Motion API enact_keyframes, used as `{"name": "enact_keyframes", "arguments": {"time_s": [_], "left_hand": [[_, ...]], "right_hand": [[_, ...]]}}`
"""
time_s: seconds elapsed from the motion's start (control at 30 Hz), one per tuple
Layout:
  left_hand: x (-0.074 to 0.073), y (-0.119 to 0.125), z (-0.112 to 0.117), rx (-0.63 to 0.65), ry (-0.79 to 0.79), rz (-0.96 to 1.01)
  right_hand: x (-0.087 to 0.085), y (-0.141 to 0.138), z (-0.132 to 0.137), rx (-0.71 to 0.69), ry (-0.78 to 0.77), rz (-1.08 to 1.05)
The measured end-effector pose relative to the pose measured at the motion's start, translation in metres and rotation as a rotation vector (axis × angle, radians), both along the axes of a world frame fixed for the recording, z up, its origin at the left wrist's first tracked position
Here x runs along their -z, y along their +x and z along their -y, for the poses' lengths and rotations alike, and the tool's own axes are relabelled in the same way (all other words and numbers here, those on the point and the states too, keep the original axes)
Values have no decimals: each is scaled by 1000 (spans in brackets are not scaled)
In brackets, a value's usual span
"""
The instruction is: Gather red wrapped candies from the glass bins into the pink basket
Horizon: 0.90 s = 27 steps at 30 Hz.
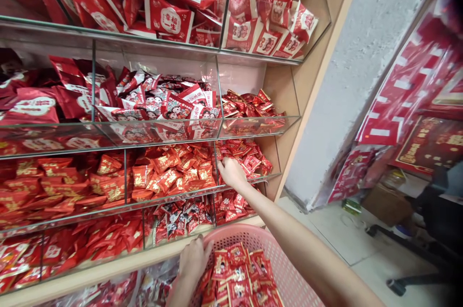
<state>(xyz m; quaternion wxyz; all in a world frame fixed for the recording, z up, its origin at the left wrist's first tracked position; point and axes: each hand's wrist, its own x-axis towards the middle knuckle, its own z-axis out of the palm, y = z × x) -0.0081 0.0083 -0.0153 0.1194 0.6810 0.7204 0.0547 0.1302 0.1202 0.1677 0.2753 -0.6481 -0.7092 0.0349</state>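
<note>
My right hand [232, 172] reaches into the small right-hand compartment of the third shelf row, beside its glass divider. Its fingers are bent and mostly turned away; what they hold, if anything, is hidden. Small red candy packets [258, 160] lie just behind and to the right of it. Below, my left hand [195, 255] grips the left rim of a pink perforated plastic basket [289, 254], thumb pointing toward its inside. Red and gold packets [235, 273] are piled in the basket, which stands tight against the lower shelf front.
Glass-fronted shelves [173, 137] hold several rows of red wrapped packets, split by upright panes. To the right stand a wooden side panel [318, 71] and a grey wall [347, 80]. Red hanging packages [383, 100], a cardboard box [387, 203] and a wheeled chair base [408, 249] are further right.
</note>
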Motion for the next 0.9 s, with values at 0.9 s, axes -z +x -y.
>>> {"name": "enact_keyframes", "arguments": {"time_s": [0.9], "left_hand": [[-8, 7, 8, -87, 27, -6]], "right_hand": [[14, 74, 101, -245, 166, -830]]}}
